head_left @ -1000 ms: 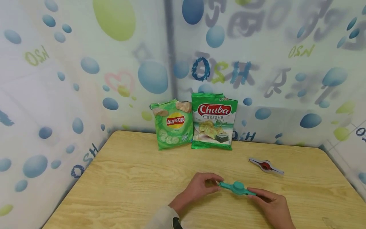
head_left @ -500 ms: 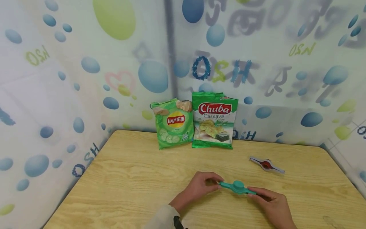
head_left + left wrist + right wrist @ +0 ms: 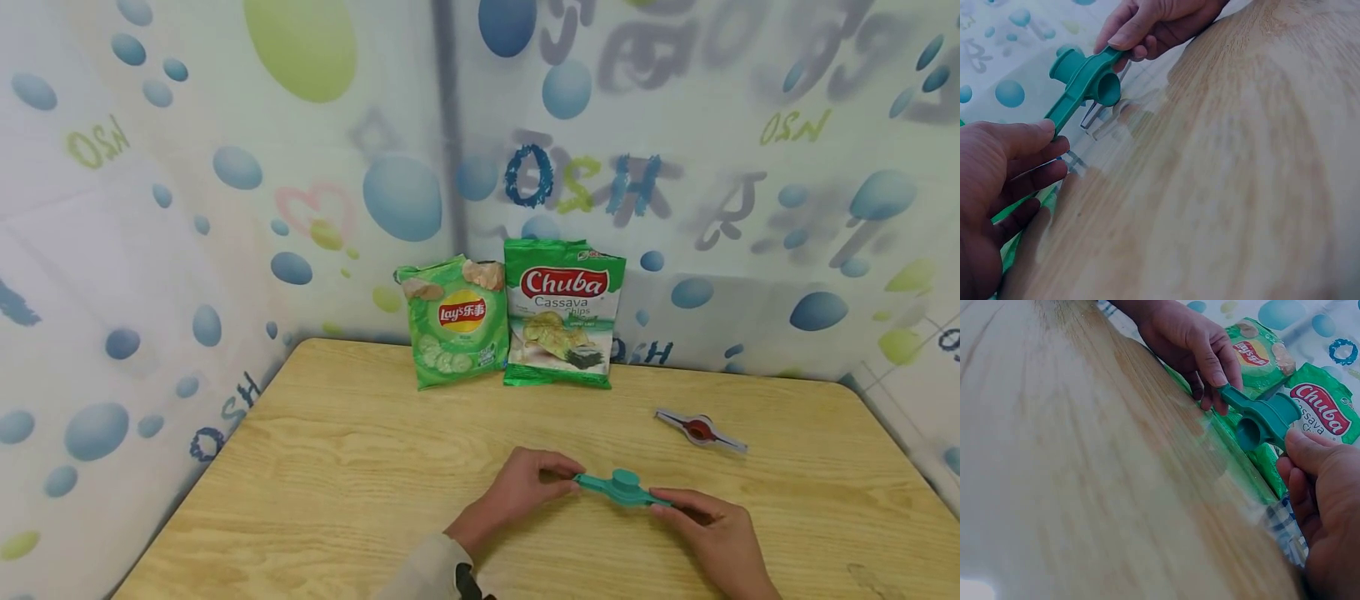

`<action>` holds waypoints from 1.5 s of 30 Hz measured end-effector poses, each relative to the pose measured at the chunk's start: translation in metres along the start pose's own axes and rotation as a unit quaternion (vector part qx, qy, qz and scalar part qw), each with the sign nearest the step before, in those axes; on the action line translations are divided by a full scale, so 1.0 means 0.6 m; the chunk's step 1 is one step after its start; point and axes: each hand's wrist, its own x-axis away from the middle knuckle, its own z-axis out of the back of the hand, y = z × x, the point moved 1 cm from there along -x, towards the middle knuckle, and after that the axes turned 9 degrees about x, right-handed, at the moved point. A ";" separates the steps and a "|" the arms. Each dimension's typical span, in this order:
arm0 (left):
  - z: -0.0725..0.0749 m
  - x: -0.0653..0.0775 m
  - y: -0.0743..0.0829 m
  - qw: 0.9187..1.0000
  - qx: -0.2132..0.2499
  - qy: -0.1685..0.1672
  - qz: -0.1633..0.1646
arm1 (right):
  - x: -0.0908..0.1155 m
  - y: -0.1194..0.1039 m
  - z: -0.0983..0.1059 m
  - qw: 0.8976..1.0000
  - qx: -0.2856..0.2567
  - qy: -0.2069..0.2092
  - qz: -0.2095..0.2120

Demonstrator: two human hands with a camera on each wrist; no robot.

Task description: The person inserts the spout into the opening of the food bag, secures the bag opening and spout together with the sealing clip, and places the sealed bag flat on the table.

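A teal bag clip with a round pour spout (image 3: 626,487) is stretched between both hands over the front of the table. My left hand (image 3: 520,490) pinches one end of it between thumb and fingers. At the other end, the thumb and fingers of my right hand (image 3: 716,533) do the same. In the left wrist view the clip (image 3: 1079,81) is clear of the tabletop, and the spout's round opening shows on its underside. The right wrist view has the clip (image 3: 1263,419) overlapping two chip bags behind it.
A green Lay's bag (image 3: 457,325) and a green-and-white Chuba cassava chips bag (image 3: 564,317) stand side by side at the table's back edge. A white clip with a red centre (image 3: 701,430) lies right of them on the wooden table (image 3: 337,467). Patterned curtain (image 3: 405,83) encloses the back and sides.
The teal clip has tilted slightly, its round cap standing a little more side-on. Both hands keep their pinch and have barely moved.
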 end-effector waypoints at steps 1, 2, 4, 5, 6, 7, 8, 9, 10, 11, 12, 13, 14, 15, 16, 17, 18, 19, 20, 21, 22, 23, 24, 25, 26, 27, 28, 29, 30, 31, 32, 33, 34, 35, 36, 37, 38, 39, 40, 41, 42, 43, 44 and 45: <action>0.000 0.000 -0.001 1.000 -0.006 -0.001 0.000 | 0.000 0.000 0.000 1.000 0.000 0.000 0.003; 0.000 -0.001 -0.002 1.000 -0.012 -0.002 0.001 | 0.000 0.000 0.000 1.000 0.001 0.001 0.005; 0.001 -0.001 -0.005 1.000 -0.021 -0.003 0.000 | 0.001 0.001 -0.001 1.000 0.001 -0.001 0.009; 0.001 -0.001 -0.006 1.000 -0.023 -0.003 0.001 | 0.001 0.002 -0.001 1.000 -0.001 -0.003 0.011; 0.001 -0.002 -0.007 1.000 -0.025 -0.003 0.001 | 0.001 0.003 -0.001 1.000 -0.001 -0.004 0.013; 0.001 -0.002 -0.008 1.000 -0.025 -0.003 0.000 | 0.001 0.004 -0.001 1.000 -0.003 -0.006 0.016; 0.001 -0.002 -0.008 1.000 -0.024 -0.002 0.000 | 0.001 0.005 -0.001 1.000 -0.004 -0.007 0.021; 0.001 -0.002 -0.008 1.000 -0.025 -0.002 -0.002 | 0.001 0.005 -0.001 1.000 -0.006 -0.009 0.025; 0.001 -0.002 -0.007 1.000 -0.029 -0.001 -0.004 | 0.001 0.006 -0.002 0.999 -0.008 -0.011 0.031; 0.002 -0.002 -0.007 1.000 -0.031 -0.001 -0.006 | 0.000 0.006 -0.002 0.999 -0.009 -0.012 0.035; 0.002 -0.002 -0.007 0.999 -0.034 0.000 -0.009 | 0.000 0.006 -0.002 0.999 -0.009 -0.013 0.039; 0.002 -0.003 -0.007 0.999 -0.038 0.000 -0.011 | 0.000 0.005 -0.002 0.999 -0.009 -0.014 0.043; 0.002 -0.003 -0.007 0.999 -0.042 -0.001 -0.014 | 0.000 0.005 -0.002 0.999 -0.007 -0.015 0.044; 0.002 -0.003 -0.007 0.999 -0.048 -0.001 -0.020 | 0.000 0.004 -0.002 0.999 -0.008 -0.016 0.043; 0.002 -0.003 -0.007 0.999 -0.048 -0.001 -0.021 | 0.000 0.004 -0.002 0.999 -0.009 -0.016 0.041; 0.002 -0.003 -0.007 0.999 -0.048 -0.002 -0.022 | 0.000 0.004 -0.002 0.999 -0.010 -0.017 0.040; 0.003 -0.003 -0.007 0.999 -0.047 -0.002 -0.024 | 0.000 0.002 -0.002 0.999 -0.011 -0.017 0.037; 0.003 -0.003 -0.007 0.999 -0.047 -0.003 -0.024 | 0.000 0.002 -0.002 0.999 -0.013 -0.017 0.034; 0.003 -0.004 -0.007 0.999 -0.047 -0.003 -0.025 | -0.001 0.001 -0.002 0.999 -0.015 -0.017 0.031; 0.003 -0.004 -0.007 0.999 -0.046 -0.003 -0.025 | -0.001 0.001 -0.002 0.999 -0.017 -0.016 0.028; 0.003 -0.004 -0.006 0.999 -0.044 -0.003 -0.022 | -0.001 0.000 -0.002 1.000 -0.017 -0.015 0.021; 0.003 -0.004 -0.005 0.999 -0.048 -0.003 -0.025 | -0.001 0.000 -0.002 1.000 -0.014 -0.015 0.015; 0.003 -0.004 -0.005 0.998 -0.049 -0.003 -0.025 | -0.001 -0.001 -0.003 1.000 -0.013 -0.015 0.005; 0.004 -0.004 -0.004 0.998 -0.054 -0.004 -0.027 | -0.001 -0.001 -0.003 1.000 -0.010 -0.017 -0.003; 0.004 -0.003 -0.004 0.998 -0.057 -0.005 -0.028 | 0.000 -0.001 -0.003 1.000 -0.006 -0.018 -0.012; 0.004 -0.003 -0.004 0.998 -0.057 -0.006 -0.027 | 0.000 -0.001 -0.004 1.000 -0.001 -0.019 -0.019; 0.004 -0.002 -0.003 0.998 -0.057 -0.006 -0.027 | 0.001 -0.001 -0.004 0.999 0.002 -0.021 -0.026; 0.004 -0.002 -0.002 0.998 -0.059 -0.006 -0.028 | 0.001 -0.002 -0.005 0.999 0.005 -0.022 -0.026; 0.004 -0.001 -0.002 0.998 -0.057 -0.006 -0.027 | 0.001 -0.002 -0.005 0.999 0.006 -0.023 -0.026; 0.004 0.000 -0.001 0.998 -0.057 -0.006 -0.029 | 0.001 -0.002 -0.005 0.999 0.008 -0.023 -0.023; 0.004 0.000 0.001 0.998 -0.056 -0.006 -0.030 | 0.001 -0.002 -0.006 0.999 0.010 -0.023 -0.021; 0.004 0.001 0.001 0.998 -0.055 -0.005 -0.031 | 0.001 -0.002 -0.006 1.000 0.010 -0.022 -0.018; 0.005 0.001 0.002 0.998 -0.060 -0.005 -0.033 | 0.001 -0.002 -0.007 1.000 0.010 -0.022 -0.016; 0.005 0.001 0.002 0.997 -0.063 -0.006 -0.036 | 0.001 -0.002 -0.007 1.000 0.013 -0.021 -0.012; 0.005 0.001 0.003 0.997 -0.065 -0.008 -0.036 | 0.001 -0.002 -0.007 1.000 0.015 -0.021 -0.011; 0.005 0.001 0.002 0.997 -0.070 -0.010 -0.036 | 0.001 -0.002 -0.007 1.000 0.018 -0.020 -0.009; 0.005 0.001 0.002 0.997 -0.073 -0.012 -0.036 | 0.000 -0.002 -0.008 1.000 0.020 -0.019 -0.006; 0.005 0.001 0.002 0.996 -0.075 -0.014 -0.035 | 0.000 -0.002 -0.008 1.000 0.025 -0.018 -0.002; 0.005 0.001 0.002 0.996 -0.076 -0.016 -0.035 | 0.000 -0.002 -0.009 0.999 0.030 -0.017 0.001; 0.005 0.001 0.002 0.996 -0.075 -0.017 -0.034 | 0.000 -0.001 -0.009 0.999 0.035 -0.017 0.005; 0.005 0.001 0.002 0.996 -0.075 -0.019 -0.033 | 0.000 -0.002 -0.009 0.999 0.039 -0.017 0.006; 0.005 0.001 0.002 0.996 -0.076 -0.020 -0.033 | 0.000 -0.002 -0.009 0.999 0.044 -0.017 0.005; 0.005 0.001 0.001 0.996 -0.077 -0.021 -0.033 | 0.000 -0.003 -0.009 0.999 0.048 -0.018 0.001; 0.004 0.000 0.001 0.996 -0.077 -0.023 -0.032 | 0.001 -0.003 -0.009 0.998 0.051 -0.020 -0.003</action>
